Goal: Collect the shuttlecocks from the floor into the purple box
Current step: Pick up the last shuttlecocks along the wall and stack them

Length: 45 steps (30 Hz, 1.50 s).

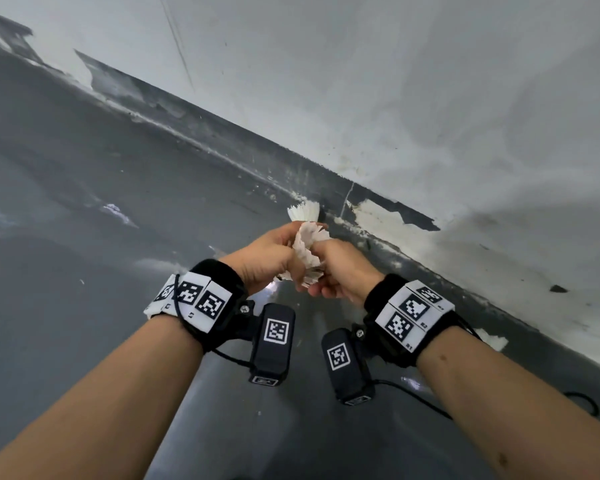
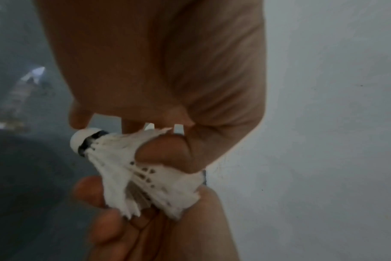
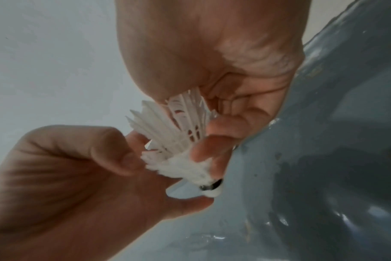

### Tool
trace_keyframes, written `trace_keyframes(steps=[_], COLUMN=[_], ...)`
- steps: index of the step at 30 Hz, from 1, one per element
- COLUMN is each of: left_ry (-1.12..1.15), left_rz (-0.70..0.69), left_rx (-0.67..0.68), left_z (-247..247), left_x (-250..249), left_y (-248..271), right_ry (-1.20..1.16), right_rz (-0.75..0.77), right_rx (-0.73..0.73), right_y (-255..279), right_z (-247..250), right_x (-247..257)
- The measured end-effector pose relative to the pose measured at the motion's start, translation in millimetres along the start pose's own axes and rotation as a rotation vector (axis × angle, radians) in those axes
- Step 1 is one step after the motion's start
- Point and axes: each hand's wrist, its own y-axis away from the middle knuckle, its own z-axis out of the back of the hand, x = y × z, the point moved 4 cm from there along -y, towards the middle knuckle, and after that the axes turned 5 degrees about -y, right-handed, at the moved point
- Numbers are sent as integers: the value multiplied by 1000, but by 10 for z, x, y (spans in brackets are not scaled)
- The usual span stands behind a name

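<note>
Grey floor by wall: L hand & R hand fingers curled round shuttlecocks, maybe two

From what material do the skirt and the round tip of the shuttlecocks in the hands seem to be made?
Shuttlecocks: the skirts look like real white feathers, matte, with frayed edges and thin stiff quills visible in the right wrist view. The round tip is smooth and white, with a dark band; cork under a coating or plastic, I cannot tell.

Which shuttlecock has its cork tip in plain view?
The held shuttlecock gripped between left hand and right hand: white cork with a dark band. The other shuttlecock, beyond the hands, shows only feathers.
</note>
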Motion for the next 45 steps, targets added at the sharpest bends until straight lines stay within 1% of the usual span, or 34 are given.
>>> trace_keyframes(steps=[2, 4, 5, 6, 8, 9, 10, 11, 13, 14, 15, 18, 20, 21, 23, 24, 25, 26, 29, 32, 34, 36, 39, 40, 41, 43, 44, 45], left_ry=[-77, -4, 45, 89, 154, 174, 182, 180, 173, 167, 160, 127, 110, 106, 80, 69, 66, 53, 16, 4, -7, -38, -49, -45, -38, -13, 0, 8], left_rz=[27, 52, 58, 64, 90, 103, 119, 135, 159, 171, 183, 226, 248, 257, 268, 269, 268, 257, 209, 124, 89, 73, 88, 93, 99, 107, 110, 113], left_rx=[-32, -92, -149, -207, -263, -278, -293, -302, -307, -308, -310, -307, -315, -317, -304, -300, -299, -275, -206, -130, -93, -50, -20, -16, -23, -46, -55, -52], left_z=[84, 180, 262, 360, 474, 530, 591, 644, 655, 646, 638, 613, 573, 541, 427, 390, 384, 274, 48, -175, -321, -473, -645, -701, -736, -811, -836, -888], left_x=[34, 94, 143, 196, 294, 344, 398, 449, 510, 535, 560, 633, 651, 645, 605, 585, 572, 526, 394, 246, 179, 145, 109, 91, 76, 60, 60, 55], left_y=[30, 47, 53, 57, 77, 86, 97, 110, 126, 129, 129, 151, 139, 132, 101, 88, 80, 45, -26, -76, -100, -123, -173, -203, -229, -287, -310, -336], right_ry=[-17, -26, 9, 96, 353, 465, 572, 672, 837, 870, 857, 763, 738, 650, 392, 293, 246, 230, 241, 272, 220, 195, 259, 265, 254, 248, 300, 387], right_rz=[-11, -19, 13, 78, 298, 396, 470, 491, 412, 387, 408, 557, 595, 603, 611, 618, 626, 639, 685, 631, 586, 569, 535, 546, 566, 548, 498, 413], right_rx=[3, -50, -106, -189, -417, -457, -430, -360, -274, -276, -298, -381, -422, -450, -499, -503, -495, -503, -448, -323, -254, -222, -167, -199, -272, -501, -608, -690], right_y=[-42, -87, -118, -162, -216, -252, -328, -413, -539, -587, -626, -634, -567, -522, -373, -310, -277, -180, 3, 168, 288, 417, 551, 591, 621, 636, 629, 623], right_z=[-71, -97, -106, -100, 19, 32, 9, -42, -86, -85, -82, -61, 8, 68, 210, 230, 198, 257, 278, 304, 397, 529, 674, 738, 809, 1059, 1200, 1359], right_x=[55, 92, 125, 179, 294, 362, 400, 400, 304, 238, 182, 31, -33, -43, -31, -15, 11, -2, -11, -76, -146, -211, -319, -353, -372, -464, -518, -607])
